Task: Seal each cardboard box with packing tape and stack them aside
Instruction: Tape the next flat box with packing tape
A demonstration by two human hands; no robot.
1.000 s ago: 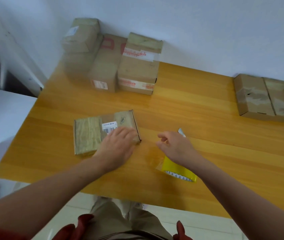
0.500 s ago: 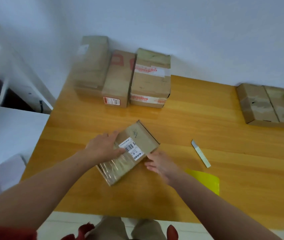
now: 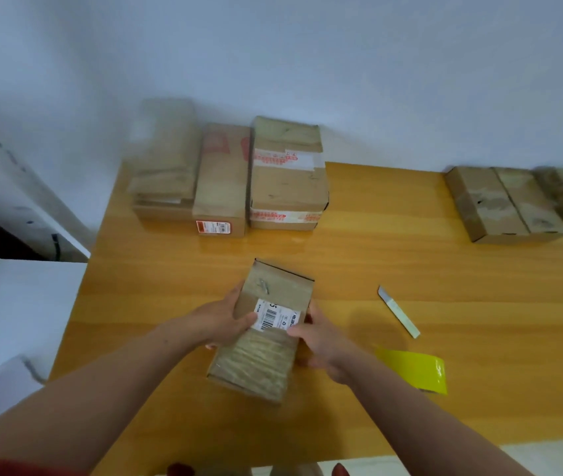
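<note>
Across the tabletop [image 3: 410, 269], I read positions by clock face from its centre. At 11 to 12 o'clock, the rear boxes [image 3: 287, 173] stand against the wall, apparently the set-aside stack. At 2 o'clock, two more boxes [image 3: 506, 204] lie side by side. At centre is the small labelled box [image 3: 256, 365]. The left hand [image 3: 221, 321] and right hand [image 3: 324, 345] grasp its long sides, I judge to square it for taping. At 4 o'clock, the yellow tape [image 3: 414, 371] lies within reach, and at 3 o'clock, the cutter blade [image 3: 398, 310].
</note>
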